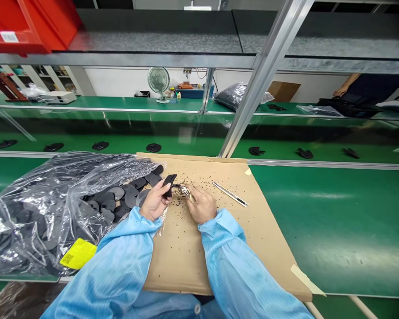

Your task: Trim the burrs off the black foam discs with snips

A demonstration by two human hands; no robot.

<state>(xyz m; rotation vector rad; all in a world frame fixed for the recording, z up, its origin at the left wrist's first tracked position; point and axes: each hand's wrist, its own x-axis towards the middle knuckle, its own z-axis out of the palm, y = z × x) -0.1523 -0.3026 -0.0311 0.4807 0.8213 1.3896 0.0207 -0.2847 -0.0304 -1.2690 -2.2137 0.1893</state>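
Left hand (157, 199) is pinching a thin black piece with a curved edge (169, 185) between thumb and fingers, holding it tilted up over the tan cardboard sheet (173, 266). Right hand (202, 204) is clamping a small shiny metal hand tool (185, 191), tip pointing at the piece; can't tell if it's biting. Left grip is probably leaving that edge exposed for the tool. Cardboard is likely catching the scattered black crumbs (193, 175). Clear plastic bag (46, 199) with flat black rounded discs (131, 196) is lying beside the left hand, presumably for easy reach. Slim black-and-white stick-like tool (230, 194) is resting right, apparently parked aside.
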